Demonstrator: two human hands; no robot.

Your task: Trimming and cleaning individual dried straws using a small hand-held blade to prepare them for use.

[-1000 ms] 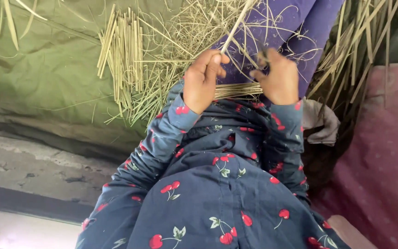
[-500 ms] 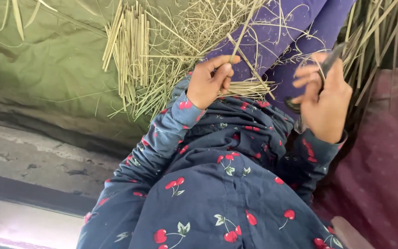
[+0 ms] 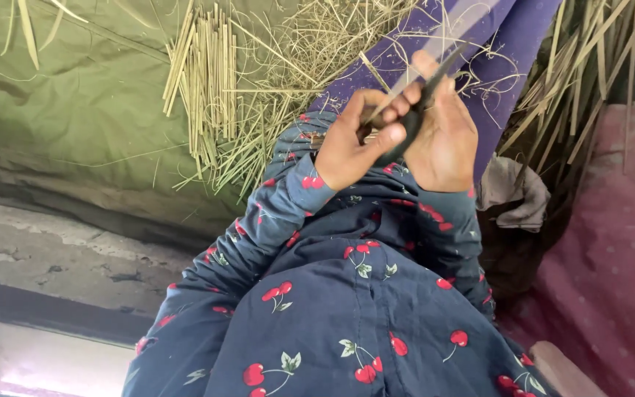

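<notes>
The right hand (image 3: 446,140) grips a dark-handled knife (image 3: 435,70); the left hand (image 3: 350,143) pinches a straw stalk (image 3: 385,104) against its blade.

Cut stalks (image 3: 203,88) on tarp (image 3: 75,125), left of hands; cloth (image 3: 512,195) right.

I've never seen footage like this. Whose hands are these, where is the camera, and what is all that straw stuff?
The camera sits on a person's head and looks down, so you see their own body: cherry-print sleeves and two bare hands. The left hand pinches a thin pale stalk. The right hand grips a dark-handled blade laid against that stalk. Beyond the hands, a bundle of cut straw pieces and loose straw lie on a green cloth. More stalks lean at the right, above a pink cloth.
</notes>
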